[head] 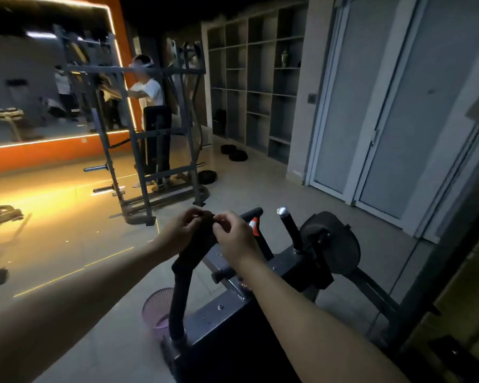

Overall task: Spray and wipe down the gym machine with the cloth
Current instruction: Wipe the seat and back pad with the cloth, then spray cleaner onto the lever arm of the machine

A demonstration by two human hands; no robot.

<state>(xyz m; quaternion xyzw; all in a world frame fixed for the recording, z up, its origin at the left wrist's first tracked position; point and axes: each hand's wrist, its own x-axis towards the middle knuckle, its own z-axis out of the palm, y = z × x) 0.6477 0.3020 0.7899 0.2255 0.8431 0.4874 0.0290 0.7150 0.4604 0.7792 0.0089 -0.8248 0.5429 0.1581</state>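
A black gym machine [296, 269] stands in front of me, with a curved padded handle [181, 294] at its left and an upright grip [289, 228] at its right. A dark cloth [205, 233] hangs between my hands above the handle. My left hand [183, 230] pinches the cloth's top left part. My right hand [234, 236] pinches its top right part with thumb and fingers. A spray bottle's red and white nozzle [253, 226] shows just behind my right hand; the rest of it is hidden.
A purple mesh bin [156, 310] stands on the floor left of the machine. A grey rack [138, 139] with a person in a white shirt [150, 106] is farther back. Weight plates [234, 153] lie by the shelving [257, 78]. Glass doors [371, 106] are at the right.
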